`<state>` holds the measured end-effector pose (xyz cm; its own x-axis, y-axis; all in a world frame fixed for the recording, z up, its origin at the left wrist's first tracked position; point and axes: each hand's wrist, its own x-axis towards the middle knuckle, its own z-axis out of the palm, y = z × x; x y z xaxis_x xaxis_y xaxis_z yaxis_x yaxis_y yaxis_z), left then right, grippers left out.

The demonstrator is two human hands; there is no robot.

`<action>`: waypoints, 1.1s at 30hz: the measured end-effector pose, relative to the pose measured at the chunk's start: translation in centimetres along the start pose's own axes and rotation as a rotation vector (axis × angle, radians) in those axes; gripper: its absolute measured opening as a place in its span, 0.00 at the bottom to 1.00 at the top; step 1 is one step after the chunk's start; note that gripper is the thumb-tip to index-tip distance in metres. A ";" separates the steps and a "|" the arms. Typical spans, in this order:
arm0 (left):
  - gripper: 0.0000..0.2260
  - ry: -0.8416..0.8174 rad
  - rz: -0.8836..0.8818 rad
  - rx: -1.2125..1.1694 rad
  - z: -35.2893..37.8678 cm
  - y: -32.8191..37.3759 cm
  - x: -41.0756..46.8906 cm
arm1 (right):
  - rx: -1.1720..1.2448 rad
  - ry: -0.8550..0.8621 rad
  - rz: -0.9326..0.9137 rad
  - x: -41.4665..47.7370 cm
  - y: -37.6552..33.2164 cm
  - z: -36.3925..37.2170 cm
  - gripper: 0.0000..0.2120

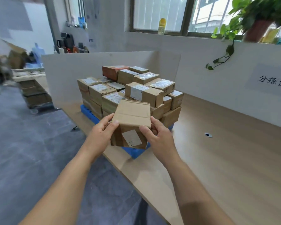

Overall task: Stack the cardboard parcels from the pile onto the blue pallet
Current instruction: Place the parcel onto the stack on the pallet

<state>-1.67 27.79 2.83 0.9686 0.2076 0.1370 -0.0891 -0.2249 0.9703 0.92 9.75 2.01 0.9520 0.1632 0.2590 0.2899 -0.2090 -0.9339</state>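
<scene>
I hold a brown cardboard parcel (131, 120) with a white label in both hands, in the air just in front of the stack. My left hand (101, 133) grips its left side with the thumb on top. My right hand (159, 137) grips its right side, thumb on the near face. Behind it, several taped cardboard parcels (143, 91) are stacked in layers on the blue pallet (88, 111), which lies on the wooden table (225, 159). A reddish box (112, 71) sits at the back of the stack.
White partition boards (71, 75) stand behind and to the right of the pallet. A potted plant (256, 28) and a yellow bottle (162, 26) sit on the window ledge. A cart with cardboard (34, 95) stands on the grey floor at left. A cable hole (208, 135) marks the table.
</scene>
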 end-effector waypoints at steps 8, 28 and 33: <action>0.16 0.113 -0.007 0.055 -6.2 -1.0 11.5 | 0.019 -0.078 -0.044 12.2 0.3 7.1 0.21; 0.11 0.021 0.016 0.014 -10.3 -4.4 32.0 | -0.082 0.054 -0.006 30.3 2.8 14.2 0.20; 0.09 -0.148 0.021 0.031 -12.1 -5.5 37.8 | -0.136 0.197 0.062 32.4 2.6 16.9 0.22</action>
<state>32.64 48.38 5.09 0.9904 0.0602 0.1241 -0.1047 -0.2579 0.9605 30.86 30.79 3.83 0.9653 -0.0428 0.2577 0.2281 -0.3425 -0.9114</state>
